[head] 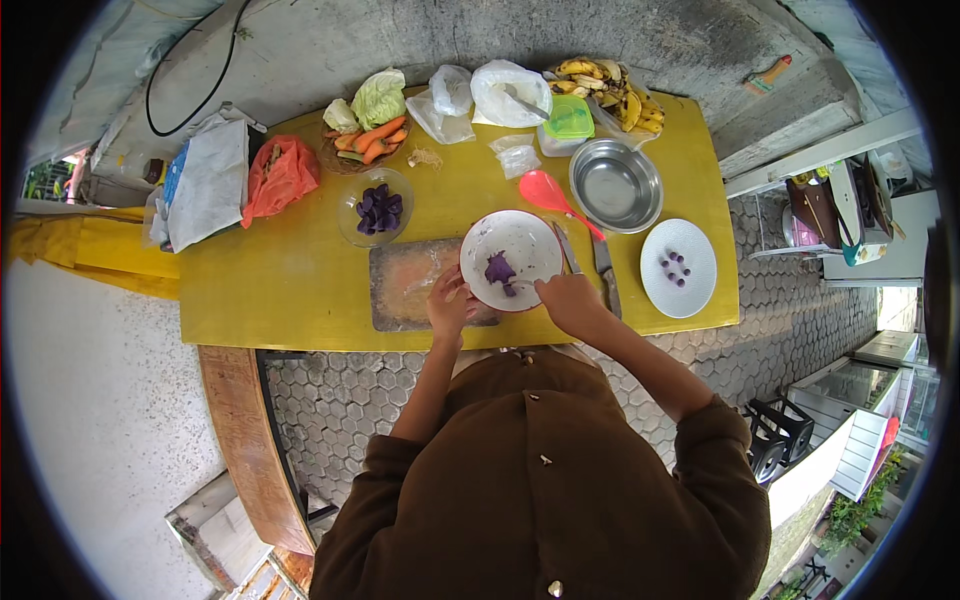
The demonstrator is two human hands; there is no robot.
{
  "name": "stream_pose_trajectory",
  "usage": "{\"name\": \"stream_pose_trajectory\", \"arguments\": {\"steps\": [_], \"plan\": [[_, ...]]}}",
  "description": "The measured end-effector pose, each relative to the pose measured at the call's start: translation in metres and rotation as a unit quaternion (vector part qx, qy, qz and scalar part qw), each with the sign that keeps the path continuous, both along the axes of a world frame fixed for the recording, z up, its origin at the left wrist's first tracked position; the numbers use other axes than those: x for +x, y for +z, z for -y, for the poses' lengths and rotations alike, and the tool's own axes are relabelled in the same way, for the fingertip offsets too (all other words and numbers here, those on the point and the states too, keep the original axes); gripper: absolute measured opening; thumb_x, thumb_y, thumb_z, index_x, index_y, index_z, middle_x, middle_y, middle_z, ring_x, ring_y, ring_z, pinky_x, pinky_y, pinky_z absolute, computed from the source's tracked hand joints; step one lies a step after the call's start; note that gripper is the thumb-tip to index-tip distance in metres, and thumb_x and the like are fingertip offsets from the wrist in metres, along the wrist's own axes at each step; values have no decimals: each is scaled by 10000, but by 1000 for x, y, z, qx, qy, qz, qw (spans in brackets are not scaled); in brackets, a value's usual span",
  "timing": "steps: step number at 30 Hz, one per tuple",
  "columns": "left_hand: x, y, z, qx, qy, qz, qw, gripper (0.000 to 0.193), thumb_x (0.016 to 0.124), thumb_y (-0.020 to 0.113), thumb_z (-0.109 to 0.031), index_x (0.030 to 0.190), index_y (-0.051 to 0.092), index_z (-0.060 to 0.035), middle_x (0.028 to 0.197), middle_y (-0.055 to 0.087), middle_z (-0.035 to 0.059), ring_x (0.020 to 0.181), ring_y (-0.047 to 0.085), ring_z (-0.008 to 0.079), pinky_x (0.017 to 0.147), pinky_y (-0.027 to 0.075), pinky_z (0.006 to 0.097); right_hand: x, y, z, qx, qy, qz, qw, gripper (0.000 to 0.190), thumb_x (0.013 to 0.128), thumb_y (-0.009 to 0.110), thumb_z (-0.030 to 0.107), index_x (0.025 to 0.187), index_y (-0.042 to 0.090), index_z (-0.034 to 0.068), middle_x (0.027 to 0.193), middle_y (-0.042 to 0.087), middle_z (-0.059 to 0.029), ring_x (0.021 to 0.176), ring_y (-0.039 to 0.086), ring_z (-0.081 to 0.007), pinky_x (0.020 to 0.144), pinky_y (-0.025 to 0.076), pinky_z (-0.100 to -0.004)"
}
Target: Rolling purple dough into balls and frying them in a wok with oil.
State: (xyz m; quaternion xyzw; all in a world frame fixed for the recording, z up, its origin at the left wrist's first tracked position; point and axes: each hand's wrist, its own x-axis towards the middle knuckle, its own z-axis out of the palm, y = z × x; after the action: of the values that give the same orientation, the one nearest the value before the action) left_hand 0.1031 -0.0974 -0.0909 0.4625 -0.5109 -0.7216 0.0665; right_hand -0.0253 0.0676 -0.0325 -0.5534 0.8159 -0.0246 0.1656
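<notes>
A white enamel bowl with a red rim sits over the right part of a worn cutting board. Purple mash lies low in the bowl, with smears up the wall. My left hand holds the bowl's left side, fingers against the rim. In my right hand is the handle of a metal utensil, whose working end reaches the mash; its exact kind is hidden. Several small purple balls rest on a white plate to the right.
Two knives lie right of the bowl, near a red ladle and a steel basin. A glass bowl holds purple pieces. Carrots, cabbage, plastic bags, a green-lidded container and bananas line the back.
</notes>
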Motion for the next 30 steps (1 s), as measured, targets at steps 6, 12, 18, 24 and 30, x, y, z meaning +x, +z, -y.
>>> {"name": "stream_pose_trajectory", "arguments": {"steps": [6,12,18,24,30], "plan": [[-2,-6,-2,-5,3,5,1000,394,840,514,-76,1231,470,-98,1019,597,61,731,616,154,643,487,288,3,-6,-9,-8,-85,14,996,117,754,491,62,807,585,18,667,609,-145,644,625,-298,541,491,-398],[-4,-5,-3,-15,19,-3,1000,356,824,524,-47,1179,510,-64,1003,598,79,688,618,149,570,482,250,13,-13,-11,-27,-107,118,987,223,744,475,47,923,607,49,738,612,-187,693,613,-338,594,479,-427],[-11,3,-14,-631,-82,-93,766,349,815,592,-99,1143,521,-1,1041,571,168,842,602,237,681,500,308,-1,-61,-28,-190,-179,341,903,232,780,483,67,952,640,62,698,622,-134,615,595,-249,579,452,-374],[-17,35,-24,-235,-192,35,952,324,826,584,-96,1122,515,17,1098,543,216,869,610,242,717,511,300,-5,19,-20,-30,-334,566,753,194,803,500,97,906,644,19,630,594,-90,568,544,-208,563,439,-347],[-30,43,16,368,124,-245,889,225,858,545,-129,982,571,56,1033,586,218,734,652,223,679,555,283,-4,-44,-35,-246,-267,195,911,197,797,500,88,923,629,8,620,571,-129,613,568,-338,550,426,-381]]}}
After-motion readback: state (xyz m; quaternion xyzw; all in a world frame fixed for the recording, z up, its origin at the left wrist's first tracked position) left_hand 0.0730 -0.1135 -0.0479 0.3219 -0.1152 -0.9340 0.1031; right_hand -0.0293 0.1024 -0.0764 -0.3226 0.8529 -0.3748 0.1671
